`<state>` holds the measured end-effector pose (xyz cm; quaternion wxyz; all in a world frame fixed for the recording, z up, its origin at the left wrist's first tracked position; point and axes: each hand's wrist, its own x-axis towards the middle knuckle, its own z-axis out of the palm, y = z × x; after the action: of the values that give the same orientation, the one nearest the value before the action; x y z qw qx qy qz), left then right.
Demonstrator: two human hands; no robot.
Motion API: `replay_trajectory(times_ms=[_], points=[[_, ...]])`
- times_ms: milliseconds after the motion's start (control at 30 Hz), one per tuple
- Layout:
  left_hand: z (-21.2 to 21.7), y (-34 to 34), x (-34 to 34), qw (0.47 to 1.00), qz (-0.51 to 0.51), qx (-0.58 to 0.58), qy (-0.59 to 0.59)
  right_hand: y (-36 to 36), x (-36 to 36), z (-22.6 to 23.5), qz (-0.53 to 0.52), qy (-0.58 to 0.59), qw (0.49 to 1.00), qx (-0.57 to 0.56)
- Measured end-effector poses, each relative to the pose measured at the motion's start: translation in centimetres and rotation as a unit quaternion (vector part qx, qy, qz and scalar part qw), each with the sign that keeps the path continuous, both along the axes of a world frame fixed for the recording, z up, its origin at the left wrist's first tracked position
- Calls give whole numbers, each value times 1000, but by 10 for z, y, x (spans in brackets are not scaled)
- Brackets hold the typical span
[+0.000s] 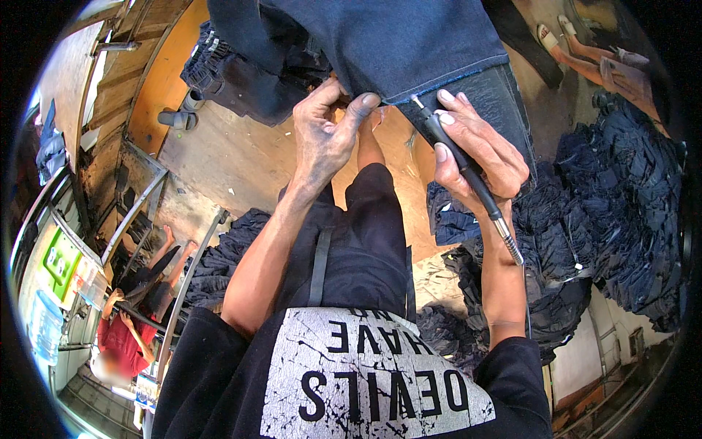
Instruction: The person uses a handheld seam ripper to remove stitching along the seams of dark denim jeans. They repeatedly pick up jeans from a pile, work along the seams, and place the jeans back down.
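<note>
While the person looks down over a black shirt with a grey cracked print panel (365, 373) low on the chest, both bare hands work at the hem of a dark blue denim trouser leg (409, 44) that hangs from the upper edge of the view. Taking that trouser leg as the landmark: far down to its left, at the rim of the picture, a green rectangular sign (58, 263) stands beside a pale blue package (45, 322), both too bent by the lens to read their shape well.

Counted, there are two hands, one tool and one trouser leg in work, and at least two heaps of dark denim pieces: a large one (621, 212) below and right of the leg, a smaller one (219, 256) below and left. Another person in a red top (121, 344) sits far below and left.

The left hand (325, 135) is closed in a pinch, thumb and fingers gripping the hem's edge. The right hand (475, 150) is wrapped around a slim black pen-like tool (457, 157), its metal tip touching the hem and a flexible metal shaft (508, 238) trailing down. The hem shows a thin light-blue stitched edge and, just right of the tip, what may be a paler, scuffed patch.
</note>
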<state>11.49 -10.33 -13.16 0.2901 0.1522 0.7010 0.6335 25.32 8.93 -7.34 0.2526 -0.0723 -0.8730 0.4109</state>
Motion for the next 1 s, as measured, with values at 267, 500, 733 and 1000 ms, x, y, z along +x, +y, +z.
replay_trajectory(times_ms=[267,500,733,1000], points=[[5,0,-1,999,2,10,-45,1,0,0,0,7,1000,-4],[3,-4,1,999,-3,6,-48,0,6,1,-91,1,996,-7],[26,7,-23,973,39,115,-197,-3,11,25,-402,20,907,-127],[121,-2,6,991,-104,-33,-72,-3,-42,61,-268,-84,960,-22]])
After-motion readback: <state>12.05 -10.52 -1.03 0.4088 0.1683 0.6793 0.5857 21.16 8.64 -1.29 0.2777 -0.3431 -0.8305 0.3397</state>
